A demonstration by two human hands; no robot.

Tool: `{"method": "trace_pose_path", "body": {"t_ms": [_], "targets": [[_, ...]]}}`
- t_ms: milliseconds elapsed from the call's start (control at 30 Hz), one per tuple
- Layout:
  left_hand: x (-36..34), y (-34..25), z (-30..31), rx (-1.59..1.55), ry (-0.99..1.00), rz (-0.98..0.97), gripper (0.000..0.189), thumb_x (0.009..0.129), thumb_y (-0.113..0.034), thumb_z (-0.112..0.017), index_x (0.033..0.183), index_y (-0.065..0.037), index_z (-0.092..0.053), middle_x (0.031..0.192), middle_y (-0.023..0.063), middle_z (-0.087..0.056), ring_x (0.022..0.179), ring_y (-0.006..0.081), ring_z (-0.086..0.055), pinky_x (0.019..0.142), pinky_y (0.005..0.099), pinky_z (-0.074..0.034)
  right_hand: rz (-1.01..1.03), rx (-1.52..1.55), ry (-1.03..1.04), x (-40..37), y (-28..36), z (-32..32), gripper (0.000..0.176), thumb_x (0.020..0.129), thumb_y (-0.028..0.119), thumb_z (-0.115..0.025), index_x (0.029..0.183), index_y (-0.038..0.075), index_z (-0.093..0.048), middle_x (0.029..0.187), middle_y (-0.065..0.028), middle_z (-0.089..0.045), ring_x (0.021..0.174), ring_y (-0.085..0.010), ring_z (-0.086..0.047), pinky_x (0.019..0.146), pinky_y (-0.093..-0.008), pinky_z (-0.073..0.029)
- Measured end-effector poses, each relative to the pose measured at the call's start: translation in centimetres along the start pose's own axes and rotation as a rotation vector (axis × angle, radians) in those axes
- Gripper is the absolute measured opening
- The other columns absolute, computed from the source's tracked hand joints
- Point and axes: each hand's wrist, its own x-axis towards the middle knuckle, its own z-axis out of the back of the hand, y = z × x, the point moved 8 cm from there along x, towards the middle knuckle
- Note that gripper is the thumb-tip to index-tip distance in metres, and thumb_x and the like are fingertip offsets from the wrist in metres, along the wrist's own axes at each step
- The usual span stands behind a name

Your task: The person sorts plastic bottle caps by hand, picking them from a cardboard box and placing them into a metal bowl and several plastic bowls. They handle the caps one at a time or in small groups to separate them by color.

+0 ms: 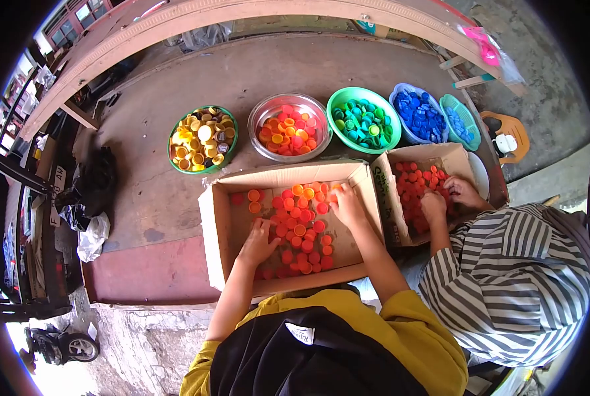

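Red and orange bottle caps (299, 230) lie spread over the floor of a cardboard box (212, 224) in front of me. My left hand (260, 243) is inside the box at the left edge of the caps, its fingers bent down; what they may hold is hidden. On the right side of the same box, my right hand (347, 206) reaches among the caps near the upper right, fingertips curled beside an orange cap. Whether a cap is between those fingers is too small to tell.
Behind the box stand a bowl of yellow caps (202, 138), a metal bowl (254, 146), a green bowl (331, 135), a blue bowl (396, 112) and a teal basket (448, 102). At right, a co-worker in stripes (506, 277) handles red caps in a second box (433, 153).
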Motion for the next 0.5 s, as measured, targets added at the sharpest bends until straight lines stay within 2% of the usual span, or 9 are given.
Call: {"method": "trace_pose_path", "body": {"t_ms": [100, 200, 233, 267, 333, 367, 433, 500], "targets": [[0.0, -0.1, 0.1, -0.003, -0.011, -0.009, 0.041, 0.072, -0.013, -0.064, 0.108, -0.005, -0.046, 0.111, 0.0188, -0.042, 0.107, 0.0351, -0.042, 0.092, 0.0394, -0.038, 0.005, 0.074, -0.037, 0.1, 0.2, 1.5, 0.025, 0.064, 0.008, -0.070, 0.084, 0.001, -0.057, 0.100, -0.0182, -0.055, 0.096, -0.0331, -0.052, 0.084, -0.0371, -0.042], [0.1, -0.1, 0.1, 0.008, -0.016, -0.029, 0.040, 0.072, -0.013, -0.064, 0.107, -0.005, -0.047, 0.110, 0.0182, -0.043, 0.106, 0.0348, -0.042, 0.092, 0.0392, -0.038, -0.012, 0.258, 0.174, 0.5, 3.2, 3.2, 0.026, 0.066, 0.010, -0.072, 0.085, 0.001, -0.058, 0.093, -0.0154, -0.058, 0.091, -0.0292, -0.057, 0.077, -0.0344, -0.047], [0.2, -0.2, 0.1, -0.003, -0.022, -0.045, 0.040, 0.072, -0.013, -0.064, 0.107, -0.005, -0.047, 0.109, 0.0179, -0.043, 0.106, 0.0348, -0.042, 0.092, 0.0392, -0.038, 0.006, 0.447, 0.147, 0.8, 4.3, 4.3, 0.025, 0.070, 0.011, -0.071, 0.088, 0.002, -0.058, 0.092, -0.0126, -0.058, 0.086, -0.0220, -0.060, 0.070, -0.0305, -0.050], [0.3, -0.2, 0.1, -0.013, -0.028, -0.061, 0.040, 0.072, -0.013, -0.064, 0.107, -0.005, -0.047, 0.108, 0.0177, -0.044, 0.106, 0.0348, -0.042, 0.092, 0.0391, -0.038, 0.071, 0.547, 0.074, 1.3, 5.2, 5.2, 0.024, 0.071, 0.014, -0.070, 0.088, 0.001, -0.057, 0.088, -0.0131, -0.058, 0.079, -0.0200, -0.059, 0.064, -0.0285, -0.050], [0.5, -0.2, 0.1, -0.013, -0.034, -0.080, 0.040, 0.073, -0.015, -0.064, 0.108, -0.005, -0.048, 0.109, 0.0172, -0.044, 0.106, 0.0346, -0.042, 0.092, 0.0390, -0.038, 0.047, 0.691, -0.031, 2.6, 7.9, 9.0, 0.023, 0.072, 0.011, -0.069, 0.090, 0.002, -0.056, 0.090, -0.0129, -0.058, 0.079, -0.0197, -0.059, 0.065, -0.0288, -0.052], [0.5, -0.2, 0.1, -0.002, -0.033, -0.082, 0.040, 0.073, -0.017, -0.064, 0.108, -0.005, -0.048, 0.110, 0.0169, -0.044, 0.107, 0.0344, -0.043, 0.092, 0.0388, -0.038, 0.170, 0.602, -0.182, 3.8, 8.6, 10.6, 0.022, 0.072, 0.009, -0.068, 0.090, 0.002, -0.055, 0.091, -0.0129, -0.057, 0.079, -0.0208, -0.059, 0.065, -0.0299, -0.054], [0.3, -0.2, 0.2, -0.003, -0.037, -0.082, 0.039, 0.074, -0.017, -0.063, 0.108, -0.006, -0.048, 0.110, 0.0167, -0.045, 0.107, 0.0346, -0.043, 0.091, 0.0391, -0.038, 0.263, 0.507, -0.339, 6.2, 10.7, 13.8, 0.024, 0.071, 0.008, -0.068, 0.090, 0.002, -0.054, 0.087, -0.0129, -0.057, 0.078, -0.0227, -0.059, 0.064, -0.0300, -0.054], [0.3, -0.3, 0.4, -0.026, -0.054, -0.084, 0.038, 0.073, -0.015, -0.063, 0.106, -0.005, -0.048, 0.107, 0.0167, -0.045, 0.105, 0.0353, -0.042, 0.091, 0.0400, -0.038, 0.328, 0.426, -0.429, 9.4, 10.7, 14.1, 0.028, 0.070, 0.012, -0.070, 0.091, 0.003, -0.054, 0.088, -0.0142, -0.056, 0.078, -0.0255, -0.058, 0.062, -0.0318, -0.051]]}}
